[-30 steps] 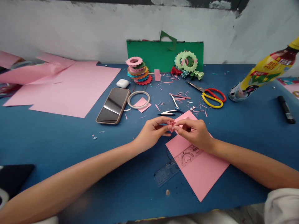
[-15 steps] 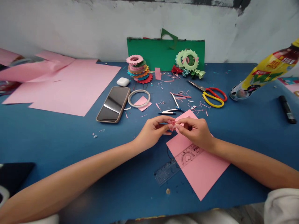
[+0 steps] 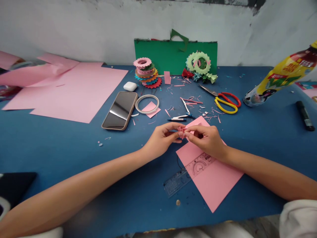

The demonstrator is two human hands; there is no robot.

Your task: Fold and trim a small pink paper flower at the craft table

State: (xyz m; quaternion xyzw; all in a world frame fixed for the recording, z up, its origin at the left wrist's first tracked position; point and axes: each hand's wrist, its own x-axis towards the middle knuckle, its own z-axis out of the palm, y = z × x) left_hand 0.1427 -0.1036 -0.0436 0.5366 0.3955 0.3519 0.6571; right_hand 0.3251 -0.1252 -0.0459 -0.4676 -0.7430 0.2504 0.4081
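Pink folded paper (image 3: 182, 131) is pinched between fingertips of the left hand (image 3: 162, 140) and right hand (image 3: 209, 140), forearms angling inward across the blue table (image 3: 119, 198).

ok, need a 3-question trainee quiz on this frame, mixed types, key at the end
1. Multiple choice: what are the left hand and right hand both pinching?
a) a black marker
b) a small pink paper piece
c) a transparent ruler

2. Fill in the blank: one handle of the scissors is red, the other is ____.

3. True or false: in the picture, the phone lies to the right of the scissors.

Key: 1. b; 2. yellow; 3. false
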